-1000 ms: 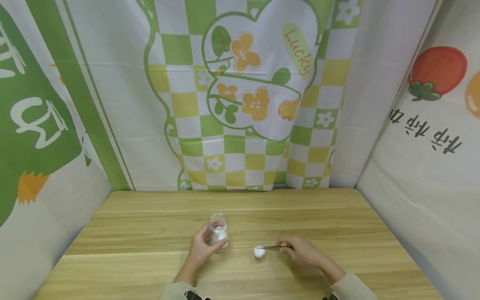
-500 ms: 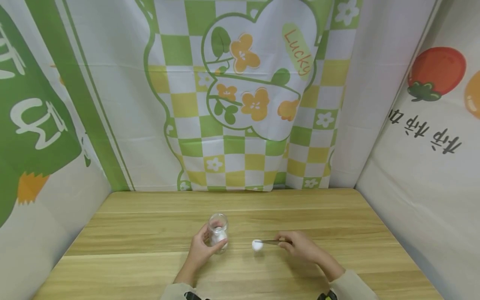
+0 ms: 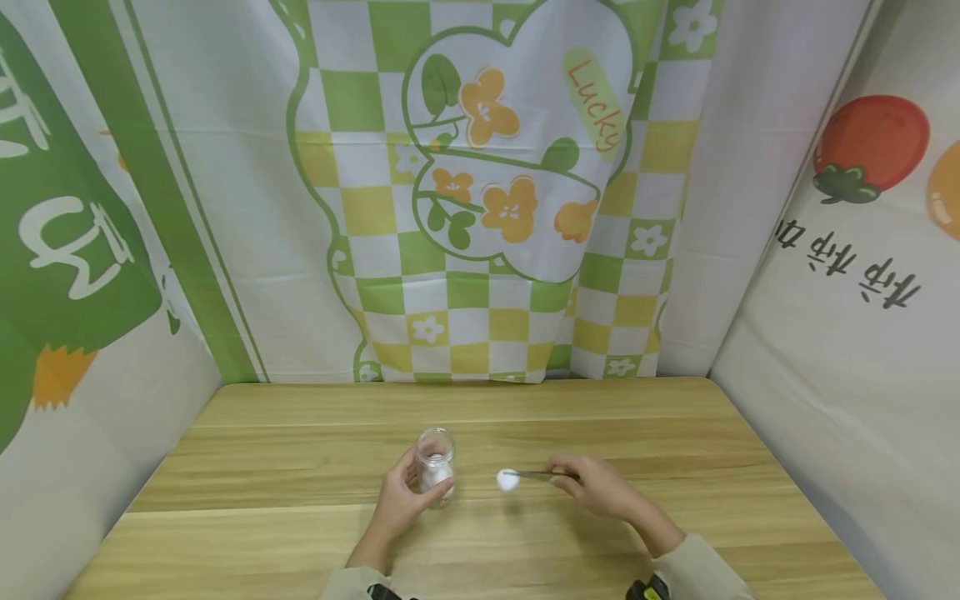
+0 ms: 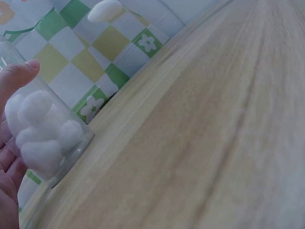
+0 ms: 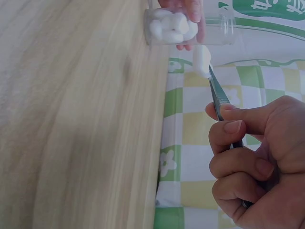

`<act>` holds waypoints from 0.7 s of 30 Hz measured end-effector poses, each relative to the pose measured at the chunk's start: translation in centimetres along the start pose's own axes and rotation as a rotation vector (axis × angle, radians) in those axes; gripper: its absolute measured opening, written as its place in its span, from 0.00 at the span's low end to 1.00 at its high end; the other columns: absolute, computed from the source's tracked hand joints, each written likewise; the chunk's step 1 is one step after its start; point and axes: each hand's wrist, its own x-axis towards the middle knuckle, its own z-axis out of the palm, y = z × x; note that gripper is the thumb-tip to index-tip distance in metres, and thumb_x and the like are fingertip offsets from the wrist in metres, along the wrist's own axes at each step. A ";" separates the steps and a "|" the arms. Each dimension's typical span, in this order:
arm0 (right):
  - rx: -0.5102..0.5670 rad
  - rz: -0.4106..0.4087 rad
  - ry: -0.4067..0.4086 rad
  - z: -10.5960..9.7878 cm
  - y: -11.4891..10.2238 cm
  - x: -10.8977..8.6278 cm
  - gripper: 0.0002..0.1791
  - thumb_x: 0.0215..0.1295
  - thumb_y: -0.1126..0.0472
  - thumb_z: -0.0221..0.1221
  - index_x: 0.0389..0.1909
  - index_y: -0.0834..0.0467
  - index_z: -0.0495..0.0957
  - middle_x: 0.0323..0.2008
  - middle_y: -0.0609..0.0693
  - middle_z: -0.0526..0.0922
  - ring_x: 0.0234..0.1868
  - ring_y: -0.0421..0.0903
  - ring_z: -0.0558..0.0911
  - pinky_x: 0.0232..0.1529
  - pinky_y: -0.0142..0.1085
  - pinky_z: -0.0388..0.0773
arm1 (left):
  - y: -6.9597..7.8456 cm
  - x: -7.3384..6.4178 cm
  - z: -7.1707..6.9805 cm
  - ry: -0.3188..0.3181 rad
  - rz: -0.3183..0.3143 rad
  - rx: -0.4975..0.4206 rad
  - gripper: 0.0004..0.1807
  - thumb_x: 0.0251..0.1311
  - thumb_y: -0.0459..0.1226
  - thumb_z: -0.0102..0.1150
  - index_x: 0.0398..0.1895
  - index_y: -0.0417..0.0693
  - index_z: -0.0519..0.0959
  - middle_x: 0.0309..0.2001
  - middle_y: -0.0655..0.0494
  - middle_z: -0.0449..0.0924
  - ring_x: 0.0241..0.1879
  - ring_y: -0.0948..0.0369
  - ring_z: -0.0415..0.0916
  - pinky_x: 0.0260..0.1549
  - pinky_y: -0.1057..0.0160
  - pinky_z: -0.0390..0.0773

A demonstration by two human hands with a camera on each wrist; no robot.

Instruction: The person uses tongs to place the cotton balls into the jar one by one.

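Note:
My left hand (image 3: 403, 498) grips a clear, lidless jar (image 3: 436, 454) that stands upright on the table. Several white cotton balls (image 4: 40, 124) fill its lower part, seen through the wall in the left wrist view. My right hand (image 3: 596, 486) holds metal tweezers (image 5: 218, 93), its fingers curled round them. At the tweezers' tips a single cotton ball (image 3: 507, 480) is pinched, off the table and to the right of the jar. In the left wrist view that lifted cotton ball hangs near the top edge, apart from the jar.
The wooden table (image 3: 300, 450) reaches back to a curtain (image 3: 450, 325) with green and yellow checks. Printed cloth walls stand at the left and right sides (image 3: 840, 333).
My right hand has raised the tweezers and their cotton ball from the table and moved them leftward, closer to the jar. The left hand and jar have stayed in place.

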 end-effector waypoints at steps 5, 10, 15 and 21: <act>0.014 -0.020 0.007 -0.2 -0.4 0.4 0.10 0.68 0.62 0.55 0.46 0.61 0.78 0.25 0.55 0.81 0.21 0.29 0.63 0.20 0.24 0.62 | 0.1 0.0 0.0 0.006 -0.011 0.002 0.33 0.48 0.34 0.72 0.60 0.37 0.72 0.56 0.38 0.79 0.57 0.42 0.77 0.58 0.44 0.77; 0.032 -0.024 -0.002 -0.4 -0.9 0.7 0.12 0.69 0.63 0.54 0.48 0.63 0.78 0.24 0.57 0.79 0.20 0.30 0.63 0.20 0.24 0.62 | 0.1 -0.1 0.0 0.009 -0.009 0.006 0.33 0.48 0.34 0.73 0.59 0.37 0.72 0.55 0.39 0.80 0.56 0.43 0.77 0.57 0.45 0.78; 0.025 -0.031 0.012 -0.5 -1.4 1.2 0.11 0.69 0.62 0.54 0.47 0.62 0.78 0.20 0.50 0.74 0.19 0.30 0.61 0.20 0.23 0.60 | 0.0 -0.1 0.0 0.008 -0.010 0.008 0.34 0.48 0.34 0.73 0.60 0.36 0.72 0.56 0.39 0.80 0.56 0.43 0.77 0.57 0.46 0.78; 0.034 -0.056 0.035 -0.6 -2.2 1.8 0.10 0.69 0.62 0.54 0.46 0.60 0.79 0.19 0.43 0.69 0.18 0.30 0.60 0.19 0.23 0.59 | -0.1 0.0 0.0 0.009 -0.003 0.012 0.34 0.48 0.34 0.73 0.61 0.37 0.72 0.56 0.40 0.80 0.56 0.45 0.78 0.57 0.48 0.78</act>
